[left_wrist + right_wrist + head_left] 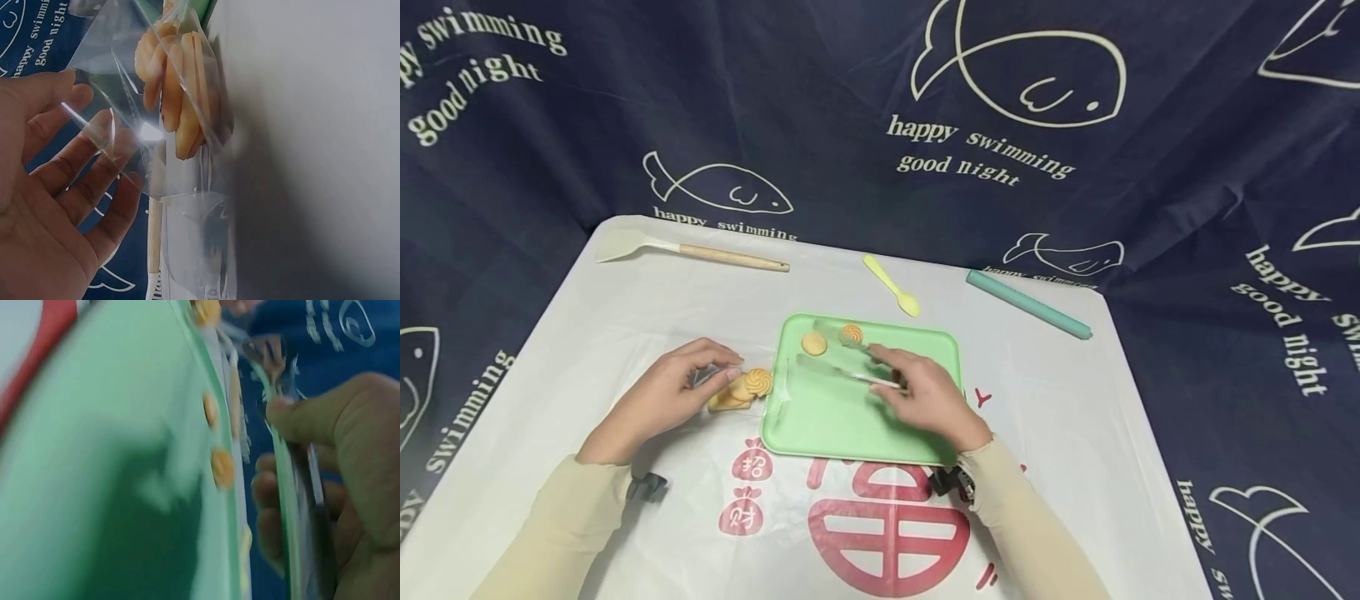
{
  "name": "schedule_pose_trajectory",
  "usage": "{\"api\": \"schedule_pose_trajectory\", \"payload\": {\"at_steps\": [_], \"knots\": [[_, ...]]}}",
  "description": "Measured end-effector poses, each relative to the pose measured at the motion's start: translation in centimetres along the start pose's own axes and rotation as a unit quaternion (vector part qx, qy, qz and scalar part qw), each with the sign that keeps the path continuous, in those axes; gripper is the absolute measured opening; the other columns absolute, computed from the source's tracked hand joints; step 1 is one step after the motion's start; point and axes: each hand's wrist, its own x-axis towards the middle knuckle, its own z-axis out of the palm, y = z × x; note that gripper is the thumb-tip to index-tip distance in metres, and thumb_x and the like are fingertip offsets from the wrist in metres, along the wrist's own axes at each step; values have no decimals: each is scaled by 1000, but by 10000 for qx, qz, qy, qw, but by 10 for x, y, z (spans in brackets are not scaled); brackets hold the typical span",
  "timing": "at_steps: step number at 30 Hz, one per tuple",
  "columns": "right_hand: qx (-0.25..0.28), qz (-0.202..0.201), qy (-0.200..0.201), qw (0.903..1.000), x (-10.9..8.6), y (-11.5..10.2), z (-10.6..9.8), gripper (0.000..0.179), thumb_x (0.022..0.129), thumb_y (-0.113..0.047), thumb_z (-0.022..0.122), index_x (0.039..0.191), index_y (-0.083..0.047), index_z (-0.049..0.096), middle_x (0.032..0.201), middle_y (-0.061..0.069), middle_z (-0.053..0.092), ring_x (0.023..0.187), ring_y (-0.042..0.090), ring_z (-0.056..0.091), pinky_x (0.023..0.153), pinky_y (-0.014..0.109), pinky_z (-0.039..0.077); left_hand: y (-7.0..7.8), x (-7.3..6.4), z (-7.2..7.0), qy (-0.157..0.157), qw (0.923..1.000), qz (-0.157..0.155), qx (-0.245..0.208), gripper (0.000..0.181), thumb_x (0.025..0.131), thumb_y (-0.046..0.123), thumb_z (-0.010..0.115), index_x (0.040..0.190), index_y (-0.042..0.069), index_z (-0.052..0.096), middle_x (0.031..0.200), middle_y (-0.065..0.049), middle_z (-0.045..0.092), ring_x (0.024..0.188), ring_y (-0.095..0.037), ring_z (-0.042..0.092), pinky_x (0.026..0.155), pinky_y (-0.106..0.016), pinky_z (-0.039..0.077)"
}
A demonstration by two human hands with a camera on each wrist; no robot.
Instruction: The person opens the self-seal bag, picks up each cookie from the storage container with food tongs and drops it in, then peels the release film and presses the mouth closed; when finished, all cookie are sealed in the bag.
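In the head view a clear plastic bag [187,219] of biscuits [741,390] lies left of the green tray [865,425]. My left hand [679,387] is at the bag, and the left wrist view shows its thumb and fingers pinching the clear film near the mouth. Metal tongs [847,375] are in my right hand [928,396], their two arms spread and blurred over the tray. A plain round biscuit [814,343] and a swirled biscuit [852,335] sit on the tray's far left part, close by the tongs' tips.
Along the table's far side lie a spatula [733,257] with a wooden handle, a yellow spoon [891,285] and a teal rod [1030,305]. A white cover [1060,467] with red print spreads over the table. Dark blue cloth [835,100] hangs behind.
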Motion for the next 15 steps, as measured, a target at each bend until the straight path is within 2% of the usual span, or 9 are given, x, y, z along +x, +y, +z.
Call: {"api": "schedule_pose_trajectory", "payload": {"at_steps": [1, 4, 6, 7, 10, 13, 15], "knots": [[-94, 196, 73, 9997, -1, 5, -4, 61, 92, -26, 78, 146, -11, 55, 105, 3, 71, 68, 12, 52, 58, 32, 48, 0, 0, 0, -3, 10000, -4, -4, 13, 99, 20, 71, 107, 12, 76, 113, 4, 67, 108, -24, 63, 97, -52, 48], [-541, 647, 175, 9963, -5, 16, -13, 59, 92, -25, 78, 145, -10, 57, 90, -1, 66, 66, 11, 49, 55, 33, 43, 0, -2, 0, -36, 10000, -38, -33, 13, 99, 22, 70, 107, 13, 76, 113, 4, 67, 109, -25, 63, 97, -53, 48], [-734, 794, 136, 9940, -7, 21, -16, 57, 92, -25, 77, 144, -11, 58, 81, -2, 59, 63, 11, 48, 52, 34, 42, 0, -2, 0, -62, 9999, -88, -40, 13, 99, 23, 70, 107, 14, 76, 112, 5, 67, 110, -24, 62, 98, -53, 47], [-784, 823, 112, 9935, -8, 22, -17, 56, 93, -25, 77, 144, -11, 58, 82, -2, 60, 62, 11, 48, 53, 34, 42, 1, -3, 0, -69, 9999, -119, -40, 14, 99, 24, 70, 106, 14, 76, 112, 6, 67, 111, -24, 62, 99, -52, 47], [-842, 809, 35, 9932, -9, 26, -17, 55, 94, -25, 75, 145, -12, 58, 98, 1, 69, 64, 13, 51, 56, 35, 45, 1, -3, 1, -89, 9998, -185, -36, 14, 99, 25, 70, 106, 16, 76, 112, 7, 67, 111, -22, 61, 99, -51, 47], [-940, 709, 38, 9930, -8, 27, -16, 53, 95, -25, 74, 144, -12, 58, 122, 4, 70, 81, 17, 64, 63, 40, 53, 1, -2, 1, -93, 9998, -170, -40, 13, 99, 25, 70, 106, 16, 76, 112, 7, 67, 111, -22, 62, 99, -51, 47], [-1036, 659, 62, 9924, -8, 28, -17, 53, 95, -24, 74, 144, -12, 58, 128, 5, 68, 94, 21, 68, 66, 44, 56, 0, -2, 2, -88, 9999, -117, -33, 12, 99, 23, 70, 106, 16, 76, 111, 7, 67, 110, -23, 62, 98, -51, 47]]}}
